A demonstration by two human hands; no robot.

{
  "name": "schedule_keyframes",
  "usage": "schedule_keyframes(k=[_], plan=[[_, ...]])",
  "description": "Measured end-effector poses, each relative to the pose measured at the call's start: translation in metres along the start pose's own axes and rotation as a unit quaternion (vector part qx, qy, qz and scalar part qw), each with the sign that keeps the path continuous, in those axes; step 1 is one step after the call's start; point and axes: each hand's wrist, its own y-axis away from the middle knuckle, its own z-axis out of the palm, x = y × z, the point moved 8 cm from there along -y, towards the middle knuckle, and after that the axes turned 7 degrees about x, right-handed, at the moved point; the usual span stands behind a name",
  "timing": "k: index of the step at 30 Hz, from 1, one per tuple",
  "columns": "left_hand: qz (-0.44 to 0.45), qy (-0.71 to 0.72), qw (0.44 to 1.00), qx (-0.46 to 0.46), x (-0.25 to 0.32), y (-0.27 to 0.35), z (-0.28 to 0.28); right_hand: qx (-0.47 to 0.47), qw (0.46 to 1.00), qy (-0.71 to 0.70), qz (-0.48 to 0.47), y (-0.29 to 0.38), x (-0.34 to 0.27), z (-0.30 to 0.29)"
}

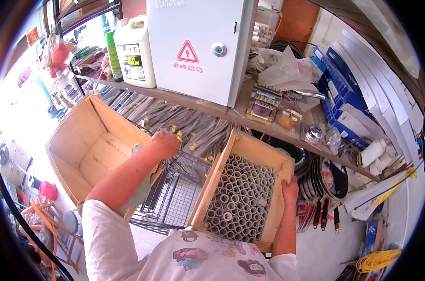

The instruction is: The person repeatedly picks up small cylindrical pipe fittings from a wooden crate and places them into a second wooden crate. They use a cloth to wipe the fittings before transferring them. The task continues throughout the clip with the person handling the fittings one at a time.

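A wooden drawer [284, 154] full of upright grey plastic tube pieces [240, 189] rests against my shirt. My right hand [290, 191] grips its right wall. An empty wooden drawer [103, 154] is at the left, with a grey-green cloth [140, 191] by its right edge. My left hand [164, 144] reaches over that edge beside a black wire basket [195, 163]; its fingers are curled, and what they may hold is hidden. Behind it lie bundles of bagged grey hoses or cables [198, 126] with yellow ends.
A shelf edge [212, 111] crosses above the drawers, bearing a metal electrical box [198, 45], a white jug [133, 52] and a transformer [263, 105]. Frying pans [325, 179] hang at the right. A person [38, 228] is at the lower left beside a wooden chair [54, 235].
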Motion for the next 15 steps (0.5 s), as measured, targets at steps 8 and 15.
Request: schedule_keyframes(k=[8,15], plan=[[0.004,0.004,1.0,0.01,0.0031,0.0012,-0.0015,-0.013,1.0,-0.006,0.002,-0.0022,-0.0008,0.0005],[0.015,-0.009,1.0,0.014,0.0057,0.0034,-0.0049,-0.003,1.0,0.001,-0.017,-0.0011,-0.0038,0.0006]])
